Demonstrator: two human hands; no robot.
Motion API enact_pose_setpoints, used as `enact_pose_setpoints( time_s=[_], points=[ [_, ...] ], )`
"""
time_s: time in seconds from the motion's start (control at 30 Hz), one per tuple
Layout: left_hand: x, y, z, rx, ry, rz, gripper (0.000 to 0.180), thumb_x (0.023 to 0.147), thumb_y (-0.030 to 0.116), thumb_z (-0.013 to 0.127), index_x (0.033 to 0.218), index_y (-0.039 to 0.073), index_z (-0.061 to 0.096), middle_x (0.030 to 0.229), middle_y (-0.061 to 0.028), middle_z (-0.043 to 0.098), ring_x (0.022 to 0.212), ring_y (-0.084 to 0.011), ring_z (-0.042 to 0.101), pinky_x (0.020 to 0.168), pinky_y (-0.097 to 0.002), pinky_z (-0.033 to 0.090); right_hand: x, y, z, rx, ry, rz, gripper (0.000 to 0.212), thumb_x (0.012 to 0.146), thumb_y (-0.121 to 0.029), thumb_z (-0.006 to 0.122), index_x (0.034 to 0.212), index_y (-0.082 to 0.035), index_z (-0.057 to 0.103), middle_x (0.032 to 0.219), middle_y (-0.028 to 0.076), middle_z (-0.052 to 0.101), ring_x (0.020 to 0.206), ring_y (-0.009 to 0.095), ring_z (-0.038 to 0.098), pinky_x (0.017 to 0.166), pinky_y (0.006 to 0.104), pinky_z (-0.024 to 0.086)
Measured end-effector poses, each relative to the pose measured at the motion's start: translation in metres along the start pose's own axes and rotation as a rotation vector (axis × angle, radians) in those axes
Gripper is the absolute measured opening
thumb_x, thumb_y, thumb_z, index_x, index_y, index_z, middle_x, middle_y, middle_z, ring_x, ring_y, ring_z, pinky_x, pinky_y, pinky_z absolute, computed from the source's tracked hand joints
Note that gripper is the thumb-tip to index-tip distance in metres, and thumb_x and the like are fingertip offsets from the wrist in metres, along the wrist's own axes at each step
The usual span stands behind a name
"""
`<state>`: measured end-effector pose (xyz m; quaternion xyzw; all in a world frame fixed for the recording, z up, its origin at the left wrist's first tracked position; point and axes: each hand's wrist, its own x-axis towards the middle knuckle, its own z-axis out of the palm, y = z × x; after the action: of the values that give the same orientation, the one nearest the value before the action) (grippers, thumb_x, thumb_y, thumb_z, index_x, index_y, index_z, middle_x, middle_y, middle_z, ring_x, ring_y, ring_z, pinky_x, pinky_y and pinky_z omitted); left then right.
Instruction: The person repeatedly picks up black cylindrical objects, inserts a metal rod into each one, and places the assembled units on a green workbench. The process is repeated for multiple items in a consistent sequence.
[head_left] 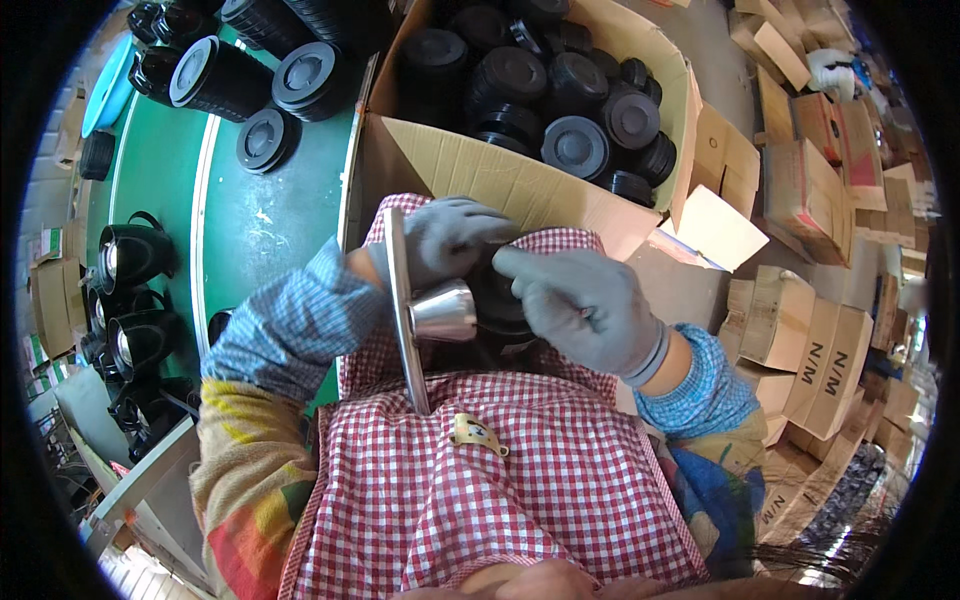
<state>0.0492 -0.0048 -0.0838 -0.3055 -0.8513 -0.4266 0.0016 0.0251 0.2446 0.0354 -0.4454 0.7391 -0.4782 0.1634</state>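
My left hand (447,238), in a grey glove, has its fingers drawn together and pointing right, slightly blurred. Beside its wrist a shiny metal dish (398,300) stands edge-on, its short cylindrical neck (445,312) facing right. My right hand (585,305), also gloved, is closed, with its index fingertip close to the left fingers. What either hand pinches is hidden. Below and between the hands a dark round black part (500,300) sits at my lap, partly covered by the right hand. Whether the left hand touches the dish I cannot tell.
Ahead, a cardboard box (500,165) holds many black round lids (577,147). On the green table (250,215) at left stand stacks of black lids (265,138) and black lamp housings (135,255) with shiny insides. Cardboard boxes (820,360) crowd the right side.
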Motion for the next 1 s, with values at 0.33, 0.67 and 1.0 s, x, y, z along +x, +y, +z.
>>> enact_pose_setpoints(
  time_s=[0.33,0.67,1.0],
  points=[
    [-0.153,0.004,-0.01,-0.912,0.464,-0.622,0.052,0.091,-0.014,0.051,0.141,-0.001,0.055,0.132,-0.0152,0.065,0.128,-0.0268,0.06,0.115,-0.0383,0.044,-0.054,0.046,0.024,-0.319,-0.221,0.105,0.107,0.07,-0.076,0.075,0.147,-0.006,0.051,0.148,0.024,0.049,0.143,0.044,0.038,0.119,0.0528,0.03],
    [-0.266,0.011,0.015,-1.824,0.834,-0.588,0.086,0.091,0.062,0.063,0.14,-0.008,0.05,0.137,-0.03,0.057,0.125,-0.0395,0.059,0.114,-0.0539,0.042,-0.064,0.053,0.056,-0.379,0.013,-0.011,0.078,0.068,-0.042,0.087,0.132,-0.003,0.064,0.137,0.016,0.063,0.134,0.04,0.053,0.113,0.046,0.044],
    [-0.281,-0.09,-0.068,-1.423,1.12,-0.98,0.046,0.107,0.05,0.046,0.09,0.01,0.063,0.074,-0.0051,0.058,0.083,-0.024,0.066,0.08,-0.0423,0.059,-0.034,0.037,0.014,-0.066,0.264,0.253,0.082,0.071,-0.042,0.088,0.136,0.001,0.062,0.135,0.018,0.063,0.124,0.03,0.061,0.107,0.0396,0.049]
  ],
)
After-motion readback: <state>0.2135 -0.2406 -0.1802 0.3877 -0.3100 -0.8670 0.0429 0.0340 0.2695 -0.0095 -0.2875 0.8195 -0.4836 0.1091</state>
